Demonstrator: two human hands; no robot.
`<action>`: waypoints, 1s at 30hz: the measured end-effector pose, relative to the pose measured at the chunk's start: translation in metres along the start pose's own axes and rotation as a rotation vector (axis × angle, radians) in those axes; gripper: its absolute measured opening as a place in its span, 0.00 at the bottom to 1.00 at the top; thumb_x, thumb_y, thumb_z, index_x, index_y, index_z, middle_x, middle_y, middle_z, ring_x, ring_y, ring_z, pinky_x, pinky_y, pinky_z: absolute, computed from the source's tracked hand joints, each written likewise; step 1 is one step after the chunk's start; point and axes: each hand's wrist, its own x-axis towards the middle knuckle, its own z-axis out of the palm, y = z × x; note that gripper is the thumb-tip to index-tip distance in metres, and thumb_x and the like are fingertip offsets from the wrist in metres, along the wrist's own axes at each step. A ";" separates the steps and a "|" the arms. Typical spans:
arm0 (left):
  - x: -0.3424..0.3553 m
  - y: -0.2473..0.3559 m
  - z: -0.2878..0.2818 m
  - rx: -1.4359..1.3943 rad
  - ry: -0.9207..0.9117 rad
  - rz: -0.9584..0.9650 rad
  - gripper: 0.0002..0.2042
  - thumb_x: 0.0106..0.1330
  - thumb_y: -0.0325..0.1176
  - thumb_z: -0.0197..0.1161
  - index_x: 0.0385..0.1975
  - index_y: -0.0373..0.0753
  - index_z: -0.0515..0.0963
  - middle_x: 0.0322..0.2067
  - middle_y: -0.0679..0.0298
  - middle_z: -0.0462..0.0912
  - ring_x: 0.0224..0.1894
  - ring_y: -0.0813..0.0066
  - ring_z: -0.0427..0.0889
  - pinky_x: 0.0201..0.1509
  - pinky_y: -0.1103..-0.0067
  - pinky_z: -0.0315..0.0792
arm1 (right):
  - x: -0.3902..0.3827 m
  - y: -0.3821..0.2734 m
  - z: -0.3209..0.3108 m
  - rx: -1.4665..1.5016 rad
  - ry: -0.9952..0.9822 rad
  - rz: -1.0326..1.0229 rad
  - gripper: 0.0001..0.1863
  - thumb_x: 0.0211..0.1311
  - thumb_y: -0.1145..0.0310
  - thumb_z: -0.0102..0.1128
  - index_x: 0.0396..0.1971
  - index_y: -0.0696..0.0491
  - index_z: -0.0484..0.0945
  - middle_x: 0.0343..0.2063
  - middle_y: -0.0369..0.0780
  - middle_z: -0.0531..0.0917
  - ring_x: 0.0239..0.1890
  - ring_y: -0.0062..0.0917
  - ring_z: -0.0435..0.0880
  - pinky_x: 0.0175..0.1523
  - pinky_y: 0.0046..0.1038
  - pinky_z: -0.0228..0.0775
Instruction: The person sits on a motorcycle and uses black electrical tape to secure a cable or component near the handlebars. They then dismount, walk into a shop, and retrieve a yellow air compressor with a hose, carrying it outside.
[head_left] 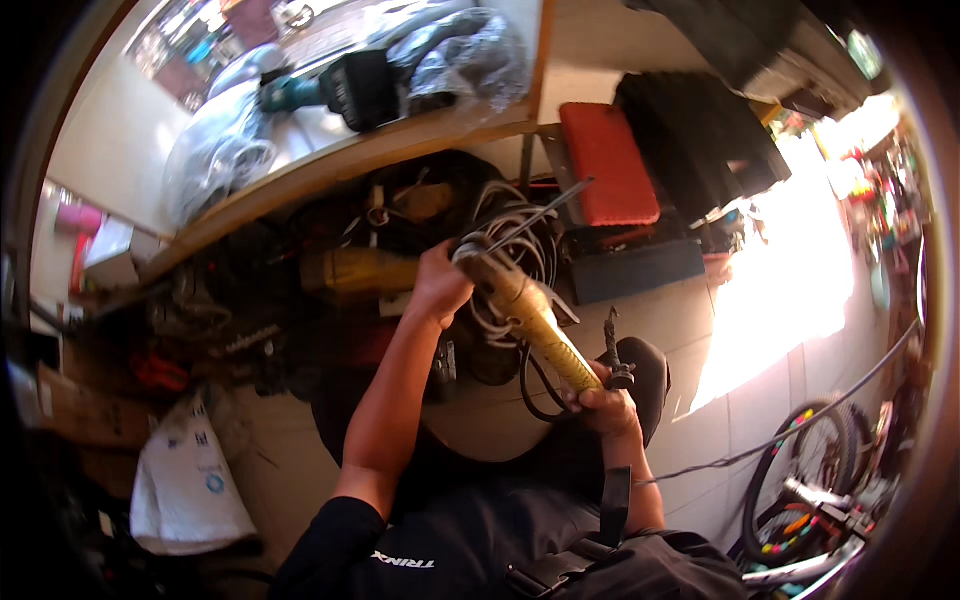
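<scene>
I hold a worn yellow angle grinder (540, 325) slantwise in front of my knees. My left hand (445, 285) is closed at its grey metal head, at the upper left end; what exactly the fingers wrap is partly hidden. My right hand (605, 408) grips the rear end of the yellow body. From the head a thin grey disc (545, 217) sticks out to the upper right, seen nearly edge-on. A black cord (622, 376) hangs by my right hand. Just behind the head lies a coil of grey cable (520, 225).
Another yellow power tool (360, 272) lies among clutter under a wooden-edged shelf (340, 165). A green and black tool (340, 92) in plastic rests on it. Right of these stand a red case (610, 165) and black case (700, 145). A bicycle wheel (800, 480) and white sack (190, 480) flank me.
</scene>
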 end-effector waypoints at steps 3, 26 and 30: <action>0.012 -0.048 -0.030 -0.112 -0.182 -0.069 0.16 0.58 0.24 0.74 0.47 0.40 0.82 0.37 0.65 0.85 0.40 0.72 0.83 0.49 0.71 0.78 | -0.006 -0.005 0.006 0.013 -0.041 0.058 0.36 0.48 0.55 0.75 0.53 0.65 0.78 0.31 0.34 0.79 0.28 0.16 0.73 0.34 0.19 0.64; -0.091 0.135 0.025 0.237 -0.217 -0.253 0.19 0.49 0.13 0.66 0.42 0.38 0.81 0.34 0.65 0.85 0.36 0.72 0.83 0.50 0.72 0.78 | -0.134 -0.045 0.112 0.836 0.391 -0.362 0.31 0.56 0.57 0.75 0.57 0.52 0.74 0.30 0.32 0.78 0.24 0.15 0.71 0.33 0.24 0.65; -0.103 0.140 0.032 0.538 -0.225 -0.200 0.15 0.51 0.15 0.68 0.39 0.37 0.80 0.36 0.69 0.85 0.37 0.78 0.83 0.45 0.79 0.76 | -0.177 -0.047 0.139 0.924 0.605 -0.417 0.30 0.62 0.57 0.72 0.60 0.50 0.73 0.33 0.33 0.78 0.25 0.15 0.72 0.32 0.20 0.64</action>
